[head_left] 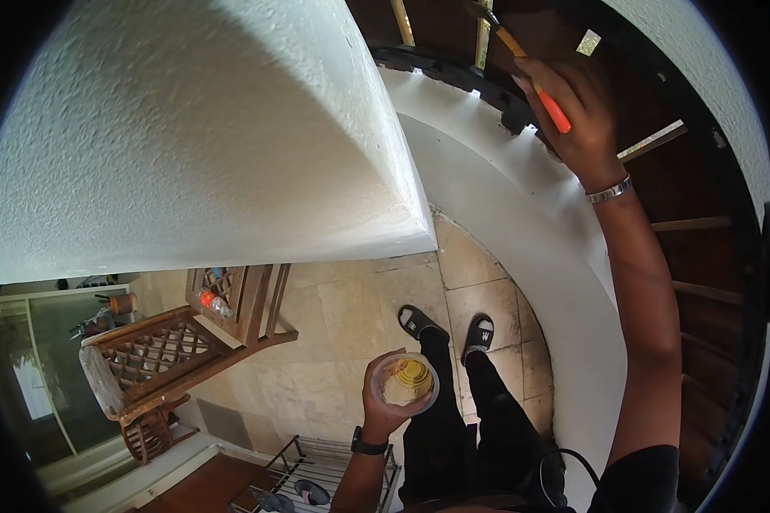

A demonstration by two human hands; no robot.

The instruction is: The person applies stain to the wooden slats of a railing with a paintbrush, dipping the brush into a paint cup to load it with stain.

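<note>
My right hand is raised at the upper right, its fingers closed around a paintbrush with a yellow and orange handle. The brush's dark tip points up and left, overlapping the dark brown slatted panel in this view. Low in the middle, my left hand is wrapped around a clear plastic cup. Some yellowish liquid shows inside the cup.
A curved white ledge runs below the panel's dark frame. To the left juts a textured white wall. Wooden lattice furniture with a plastic bottle on it stands on the tiled floor. A metal rack holds footwear.
</note>
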